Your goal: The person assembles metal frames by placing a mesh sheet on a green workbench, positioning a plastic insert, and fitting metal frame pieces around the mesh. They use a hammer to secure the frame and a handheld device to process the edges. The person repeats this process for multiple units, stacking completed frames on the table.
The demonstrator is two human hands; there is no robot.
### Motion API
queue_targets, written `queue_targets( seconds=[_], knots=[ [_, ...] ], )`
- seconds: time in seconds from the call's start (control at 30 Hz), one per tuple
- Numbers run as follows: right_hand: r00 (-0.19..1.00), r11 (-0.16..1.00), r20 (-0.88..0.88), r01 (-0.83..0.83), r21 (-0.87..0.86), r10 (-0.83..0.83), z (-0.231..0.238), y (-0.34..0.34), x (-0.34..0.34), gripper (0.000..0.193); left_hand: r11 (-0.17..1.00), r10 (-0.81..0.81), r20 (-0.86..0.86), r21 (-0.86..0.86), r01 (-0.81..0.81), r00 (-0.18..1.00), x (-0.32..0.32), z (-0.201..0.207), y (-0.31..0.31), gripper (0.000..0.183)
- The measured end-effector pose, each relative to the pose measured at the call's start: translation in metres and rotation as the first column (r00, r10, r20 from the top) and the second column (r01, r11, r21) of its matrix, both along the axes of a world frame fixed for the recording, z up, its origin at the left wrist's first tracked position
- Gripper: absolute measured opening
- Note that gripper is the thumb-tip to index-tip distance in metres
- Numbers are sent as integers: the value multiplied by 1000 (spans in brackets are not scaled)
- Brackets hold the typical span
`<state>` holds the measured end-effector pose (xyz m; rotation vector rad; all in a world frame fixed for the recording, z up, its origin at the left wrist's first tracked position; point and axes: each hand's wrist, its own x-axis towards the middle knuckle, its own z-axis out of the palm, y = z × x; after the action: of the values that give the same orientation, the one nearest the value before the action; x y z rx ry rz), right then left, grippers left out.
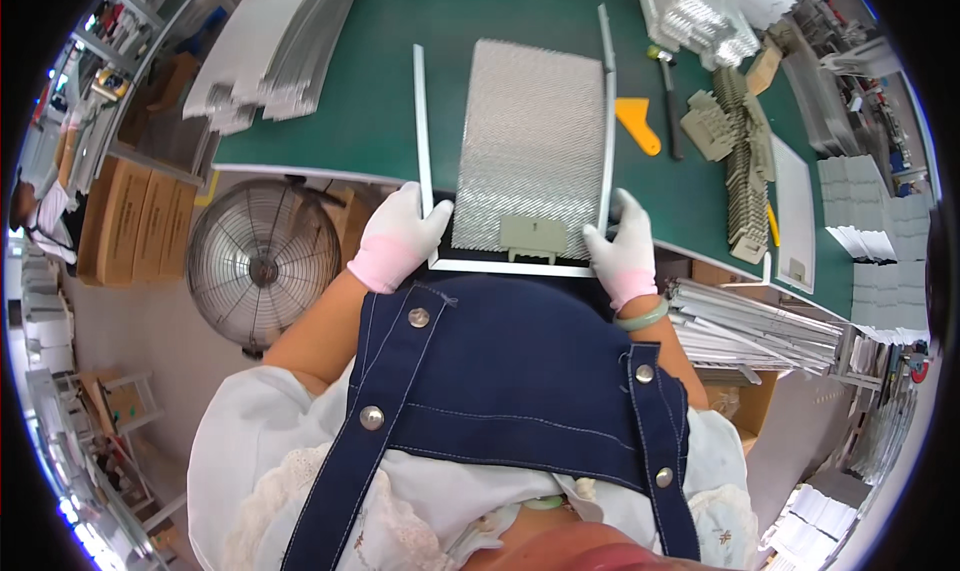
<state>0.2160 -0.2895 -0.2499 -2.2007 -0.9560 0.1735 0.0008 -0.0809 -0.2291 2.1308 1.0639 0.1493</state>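
Note:
A white metal frame (423,131) with three joined sides lies at the table's near edge, its far end without a bar. Inside it is a silver mesh panel (535,131), close to the right bar and with a gap to the left bar. A grey-green plastic plate (534,234) sits at the panel's near end, by the near bar. My left hand (402,233), in a white glove with a pink cuff, grips the frame's left bar near the corner. My right hand (625,246), gloved alike, is closed on the right bar near its corner, thumb on the inner side.
Right of the frame lie an orange scraper (638,125), a hammer (668,101) and a long row of grey-green plastic plates (747,171). Silver sheets (275,41) are stacked at the far left. A floor fan (263,266) stands left, metal strips (750,329) below the table's right side.

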Motion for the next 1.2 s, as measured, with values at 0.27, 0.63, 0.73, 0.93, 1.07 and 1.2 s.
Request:
queue_targets(
  seconds=[0.27,0.63,0.73,0.93,1.07,1.2],
  knots=[
    [795,957,-599,240,160,-99,-16,-24,-20,65,792,146,240,-610,32,960,-16,-53,-6,50],
    [777,884,-627,328,333,-52,-11,3,-20,51,627,495,304,-773,-92,814,0,-48,-6,32],
    [744,892,-668,297,340,7,-15,-9,-20,50,635,524,313,-764,-118,792,-5,-46,-8,33],
    [555,932,-830,328,157,-56,-14,-17,-21,46,717,241,133,-692,-84,961,-21,-36,8,31],
    [421,970,-906,232,70,-35,-13,-16,-21,42,585,401,267,-811,-20,876,-26,-55,5,28],
    [524,951,-848,295,96,-77,-12,-6,-13,35,626,323,274,-779,12,906,-25,-51,11,26]
  ],
)
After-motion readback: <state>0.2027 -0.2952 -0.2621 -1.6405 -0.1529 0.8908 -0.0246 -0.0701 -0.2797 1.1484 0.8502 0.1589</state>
